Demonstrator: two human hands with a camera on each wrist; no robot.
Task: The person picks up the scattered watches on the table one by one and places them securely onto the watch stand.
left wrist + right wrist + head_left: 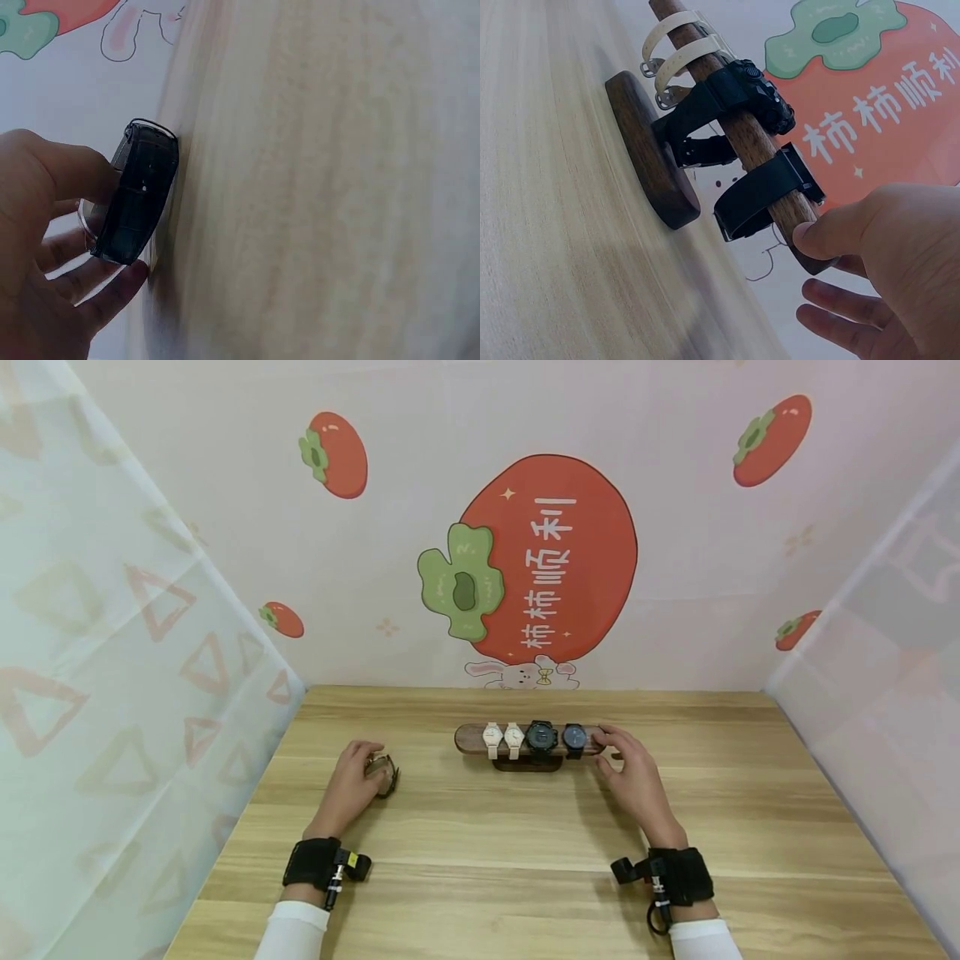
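A wooden bar stand (472, 739) holds several watches near the back of the table. Two pale-strapped watches (492, 737) hang toward its left. Beside them sit a chunky black watch (541, 737) and a slimmer dark watch (574, 737) with a blue dial. My right hand (637, 781) pinches the bar's right end, its thumb (829, 238) lying on the wood. Off to the left, my left hand (352, 783) holds another watch (142, 199) with a dark strap between thumb and fingers, low at the tabletop. Its dial is mostly hidden.
The stand's wooden foot (649, 150) rests on the light wood table (480, 877). Behind the table rises a printed backdrop (675, 643), with pale patterned side walls (135, 718). Each wrist wears a black strap (311, 862) with a small camera.
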